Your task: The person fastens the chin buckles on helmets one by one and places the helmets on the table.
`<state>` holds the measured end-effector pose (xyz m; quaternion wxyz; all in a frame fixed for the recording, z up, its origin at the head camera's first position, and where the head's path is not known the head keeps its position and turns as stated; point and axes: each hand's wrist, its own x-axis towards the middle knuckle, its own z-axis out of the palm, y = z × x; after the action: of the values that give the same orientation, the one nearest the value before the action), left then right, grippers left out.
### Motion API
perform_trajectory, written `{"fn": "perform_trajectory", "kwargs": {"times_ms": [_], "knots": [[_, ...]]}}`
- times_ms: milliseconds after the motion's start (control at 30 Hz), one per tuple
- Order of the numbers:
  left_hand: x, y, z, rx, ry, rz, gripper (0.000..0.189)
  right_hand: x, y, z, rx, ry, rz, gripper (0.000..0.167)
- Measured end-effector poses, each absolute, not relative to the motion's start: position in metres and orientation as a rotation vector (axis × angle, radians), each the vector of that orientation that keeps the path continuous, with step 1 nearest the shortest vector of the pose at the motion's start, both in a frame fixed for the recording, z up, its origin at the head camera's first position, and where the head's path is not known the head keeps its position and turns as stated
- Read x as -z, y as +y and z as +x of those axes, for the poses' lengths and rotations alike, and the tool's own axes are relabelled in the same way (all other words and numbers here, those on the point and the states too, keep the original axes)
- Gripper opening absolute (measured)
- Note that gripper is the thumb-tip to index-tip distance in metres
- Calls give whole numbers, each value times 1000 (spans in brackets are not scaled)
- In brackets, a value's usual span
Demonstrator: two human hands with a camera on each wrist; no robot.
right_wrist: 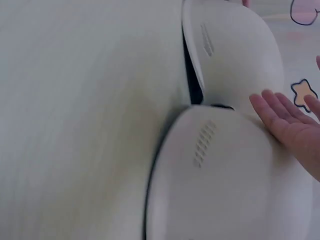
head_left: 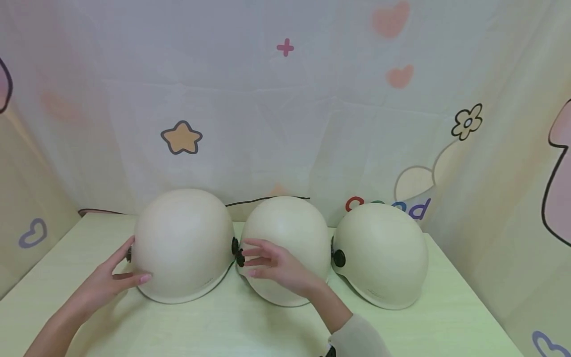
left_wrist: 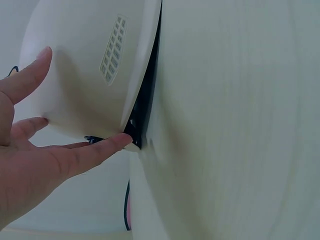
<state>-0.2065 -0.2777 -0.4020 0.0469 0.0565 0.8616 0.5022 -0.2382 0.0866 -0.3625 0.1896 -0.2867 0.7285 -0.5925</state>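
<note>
Three cream helmets stand in a row: a left helmet (head_left: 183,238), a middle helmet (head_left: 285,218) and a right helmet (head_left: 383,253). My left hand (head_left: 104,282) touches the left helmet's outer side, fingers extended and thumb spread apart toward its front. In the left wrist view, a fingertip (left_wrist: 125,139) lies at the helmet's lower edge, close to its dark lining. My right hand (head_left: 276,265) is in front of the middle helmet, near the gap between it and the left one. Its fingers are loosely extended and hold nothing, as the right wrist view shows.
The helmets rest on a pale table (head_left: 200,327). Behind them hangs a printed curtain (head_left: 250,134), with a dark cord (head_left: 263,199) along its foot. Black round side pieces (head_left: 339,258) stick out between neighbouring helmets.
</note>
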Motion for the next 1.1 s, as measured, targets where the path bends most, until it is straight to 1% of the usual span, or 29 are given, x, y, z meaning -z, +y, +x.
{"fn": "perform_trajectory", "kwargs": {"times_ms": [133, 300, 433, 633, 900, 1100], "knots": [[400, -277, -204, -1537, 2636, 200, 93, 355, 108, -241, 1677, 1999, -824, 57], [397, -275, -199, -1519, 2685, 257, 88, 349, 133, -242, 1701, 2002, -775, 54], [394, -272, -195, -1464, 2753, 286, 85, 347, 153, -242, 1732, 2034, -729, 50], [384, -263, -192, -1355, 2830, 275, 82, 349, 180, -241, 1718, 2085, -750, 48], [364, -250, -188, -1306, 2883, 297, 76, 348, 214, -240, 1665, 2218, -644, 52], [358, -241, -187, -1323, 2916, 346, 71, 349, 237, -239, 1588, 2344, -607, 53]]}}
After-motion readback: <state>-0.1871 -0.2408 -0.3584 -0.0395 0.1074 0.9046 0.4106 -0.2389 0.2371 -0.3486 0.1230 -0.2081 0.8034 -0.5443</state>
